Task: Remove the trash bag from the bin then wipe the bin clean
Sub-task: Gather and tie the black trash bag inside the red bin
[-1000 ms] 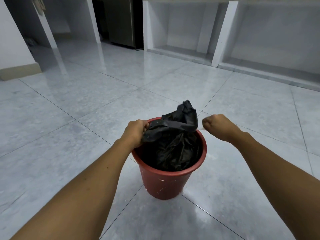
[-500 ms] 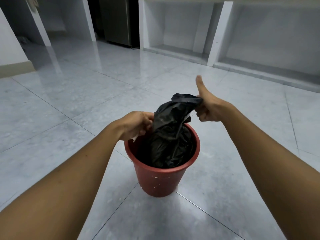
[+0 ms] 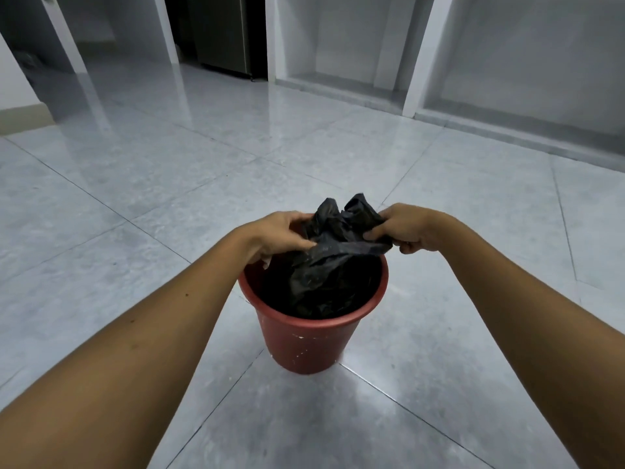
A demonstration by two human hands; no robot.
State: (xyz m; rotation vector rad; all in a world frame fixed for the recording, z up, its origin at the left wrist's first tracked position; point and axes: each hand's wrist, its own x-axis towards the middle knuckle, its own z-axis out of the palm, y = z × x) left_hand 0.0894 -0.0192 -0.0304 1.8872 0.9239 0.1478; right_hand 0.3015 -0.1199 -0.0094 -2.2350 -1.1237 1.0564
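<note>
A small red plastic bin (image 3: 309, 343) with white specks stands on the grey tiled floor in the middle of the view. A crumpled black trash bag (image 3: 333, 262) sits inside it, its gathered top sticking up above the rim. My left hand (image 3: 279, 236) grips the bag's top edge on the left side, over the bin's far-left rim. My right hand (image 3: 407, 228) pinches the bunched top on the right. The bag's lower part is hidden in the bin.
Glossy grey floor tiles (image 3: 135, 184) spread all around the bin. White open alcoves with pillars (image 3: 419, 59) line the back wall. A dark metal cabinet (image 3: 223, 32) stands in the far doorway area. A wall corner with a beige skirting (image 3: 23, 116) lies at the far left.
My right hand came down from a raised thumb-up hold and now pinches the bag's top at the rim. The bag's top has dropped lower and bunched between both hands.
</note>
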